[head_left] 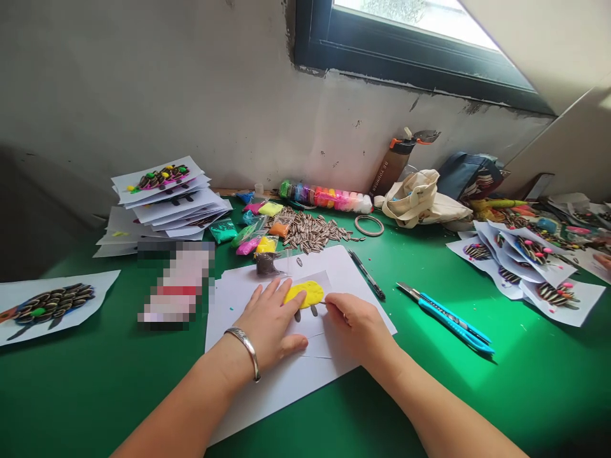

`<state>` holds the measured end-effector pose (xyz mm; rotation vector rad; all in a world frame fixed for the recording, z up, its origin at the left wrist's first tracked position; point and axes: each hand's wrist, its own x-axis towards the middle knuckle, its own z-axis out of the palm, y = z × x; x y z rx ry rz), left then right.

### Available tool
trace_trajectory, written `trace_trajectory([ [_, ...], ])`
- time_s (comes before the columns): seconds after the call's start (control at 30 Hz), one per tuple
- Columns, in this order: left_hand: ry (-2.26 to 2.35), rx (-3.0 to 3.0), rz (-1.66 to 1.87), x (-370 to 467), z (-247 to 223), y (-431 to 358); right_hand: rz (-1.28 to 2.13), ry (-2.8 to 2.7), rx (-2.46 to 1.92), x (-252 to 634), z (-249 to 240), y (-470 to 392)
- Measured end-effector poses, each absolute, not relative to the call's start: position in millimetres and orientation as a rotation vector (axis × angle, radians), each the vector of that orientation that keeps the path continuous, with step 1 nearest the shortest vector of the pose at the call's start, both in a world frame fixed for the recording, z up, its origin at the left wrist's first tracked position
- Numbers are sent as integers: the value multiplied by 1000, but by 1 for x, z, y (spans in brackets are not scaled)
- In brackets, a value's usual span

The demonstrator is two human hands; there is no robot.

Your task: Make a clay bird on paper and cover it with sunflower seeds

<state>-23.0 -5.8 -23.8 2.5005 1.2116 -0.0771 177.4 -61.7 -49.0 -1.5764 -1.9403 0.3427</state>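
A flat yellow clay shape lies on a small white card, with two dark oval pieces at its lower edge. The card rests on larger white paper. My left hand is spread flat over the card, its index fingertip on the yellow clay and a silver bangle at the wrist. Beside the clay's right end, my right hand pinches a small dark, thin piece that touches or nearly touches the clay. Just above my left hand sits a bag of dark clay.
Sunflower seeds and colored clay bags lie behind the paper. A black pen and blue cutter are at the right. Seed-decorated cards and a paper stack flank them. Another person's hand shows far right.
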Motion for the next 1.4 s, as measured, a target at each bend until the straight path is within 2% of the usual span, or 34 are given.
trace_trajectory([
  [0.37,1222,2510,-139,-25,-15,-6,258,-2109,-1465,161,-53,-65],
  [0.63,1206,2455,-121,-25,-8,-10,395,-2432,-1326,166,-18,-40],
  [0.83,1191,2452,-56,-28,-13,-5,460,-2281,-1302,155,-13,-40],
  [1.03,1244,2452,-120,-23,-13,-9,297,-2235,-1307,165,-32,-61],
  [1.4,1383,2512,-39,-9,-20,-16,70,-2069,-1378,167,-34,-73],
])
